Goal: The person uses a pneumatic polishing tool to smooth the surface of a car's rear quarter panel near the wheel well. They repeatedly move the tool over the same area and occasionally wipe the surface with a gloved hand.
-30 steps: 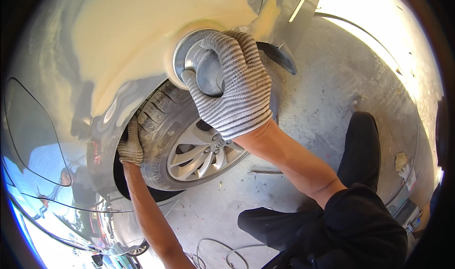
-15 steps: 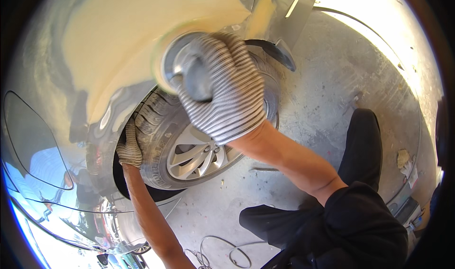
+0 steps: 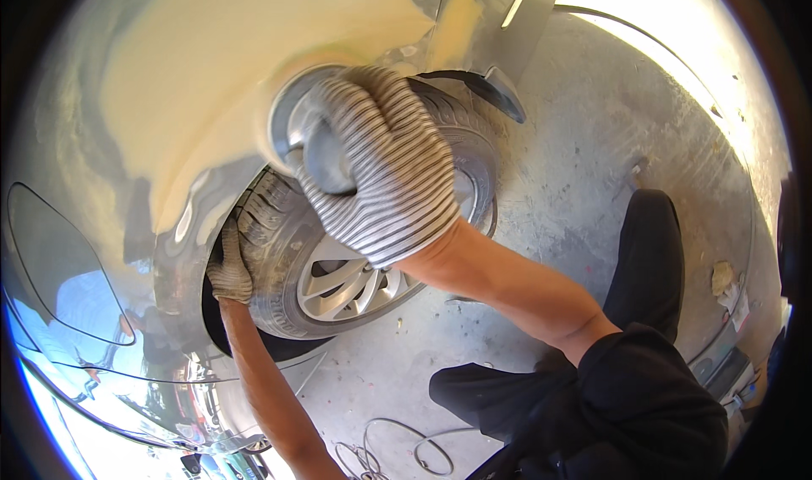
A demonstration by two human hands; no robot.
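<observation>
My right hand (image 3: 385, 171), in a striped knit glove, is closed around a round grey sander (image 3: 328, 160). Its disc lies against the car's body panel just above the wheel arch, at the lower edge of a broad beige patch of filler (image 3: 182, 87). The disc's underside is hidden. At the arch's left edge my gloved left hand (image 3: 229, 273) reaches up into the gap beside the tyre (image 3: 269, 252), fingers stretched along it. What its fingertips touch is hidden. Below my right wrist shows the silver alloy wheel (image 3: 372, 290).
A dark trim piece (image 3: 495, 91) juts out at the arch's right end. A thin hose (image 3: 436, 467) lies coiled on the grey concrete floor (image 3: 558, 167), and another cable (image 3: 630, 27) curves at the upper right. A fuel-flap outline (image 3: 68, 264) marks the glossy panel at left.
My right hand and the sander have shifted a little left and slightly down along the panel. The left hand has stayed in the wheel arch.
</observation>
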